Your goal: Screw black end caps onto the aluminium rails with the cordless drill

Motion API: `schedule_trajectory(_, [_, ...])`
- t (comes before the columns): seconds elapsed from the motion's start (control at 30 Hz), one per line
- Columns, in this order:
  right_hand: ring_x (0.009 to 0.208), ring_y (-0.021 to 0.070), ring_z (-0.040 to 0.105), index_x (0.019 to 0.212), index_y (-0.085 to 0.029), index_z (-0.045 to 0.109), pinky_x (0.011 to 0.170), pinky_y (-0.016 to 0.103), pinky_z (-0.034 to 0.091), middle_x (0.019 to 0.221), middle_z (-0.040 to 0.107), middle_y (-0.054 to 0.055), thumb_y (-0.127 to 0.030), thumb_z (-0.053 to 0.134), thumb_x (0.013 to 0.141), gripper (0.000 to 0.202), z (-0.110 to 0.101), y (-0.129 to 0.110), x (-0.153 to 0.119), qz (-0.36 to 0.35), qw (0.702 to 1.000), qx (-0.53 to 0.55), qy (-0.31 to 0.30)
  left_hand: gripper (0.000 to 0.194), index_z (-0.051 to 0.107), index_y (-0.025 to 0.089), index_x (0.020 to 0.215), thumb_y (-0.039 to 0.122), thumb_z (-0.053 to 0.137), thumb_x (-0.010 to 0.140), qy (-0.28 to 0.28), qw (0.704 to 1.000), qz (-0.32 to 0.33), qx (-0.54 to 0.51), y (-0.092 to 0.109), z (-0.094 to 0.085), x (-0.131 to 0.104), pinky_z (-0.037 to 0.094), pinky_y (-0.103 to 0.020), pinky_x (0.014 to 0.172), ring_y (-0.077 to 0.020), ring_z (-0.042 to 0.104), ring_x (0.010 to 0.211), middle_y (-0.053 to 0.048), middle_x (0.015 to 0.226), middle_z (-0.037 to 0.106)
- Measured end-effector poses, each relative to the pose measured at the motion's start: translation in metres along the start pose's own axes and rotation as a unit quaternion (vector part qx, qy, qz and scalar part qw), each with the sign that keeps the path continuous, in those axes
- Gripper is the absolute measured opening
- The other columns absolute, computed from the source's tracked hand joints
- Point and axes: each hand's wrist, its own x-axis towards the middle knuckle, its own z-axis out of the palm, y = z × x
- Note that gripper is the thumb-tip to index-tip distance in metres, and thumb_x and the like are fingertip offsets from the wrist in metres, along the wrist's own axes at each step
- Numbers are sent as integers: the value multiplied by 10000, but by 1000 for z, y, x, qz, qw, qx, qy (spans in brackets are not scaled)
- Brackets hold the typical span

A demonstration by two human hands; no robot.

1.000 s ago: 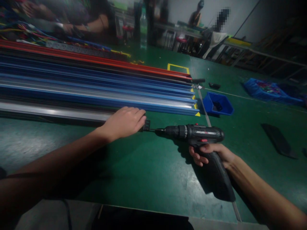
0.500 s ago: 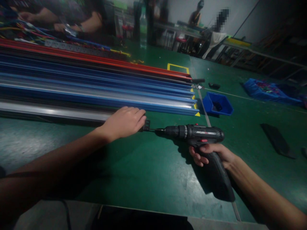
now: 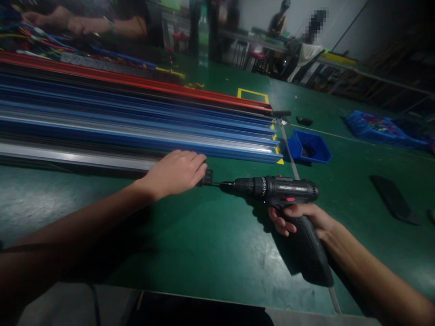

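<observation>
While right fingers (image 3: 282,222) grip one drill (image 3: 288,188) | left fingers (image 3: 200,171) curl over grey rail (image 3: 78,157) | one black end piece (image 3: 208,175) alongside

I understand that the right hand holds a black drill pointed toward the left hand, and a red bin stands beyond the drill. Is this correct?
Not quite: the bin is blue, not red, as the head view shows. The right hand does hold the black drill, pointed toward the left hand.
</observation>
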Motion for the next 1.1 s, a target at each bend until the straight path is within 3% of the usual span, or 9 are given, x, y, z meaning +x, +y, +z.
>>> schedule_trajectory(1.1, [591,86,566,1041,-33,749,686,271,556,831,681,75,-229,683,869,268,-1,0,1,-7,1000,8,-15,459,653,119,1192,342,270,1071,-5,1000,4,8,0,-1,0,515,-428,824,-289,708,943,-124,1020,739])
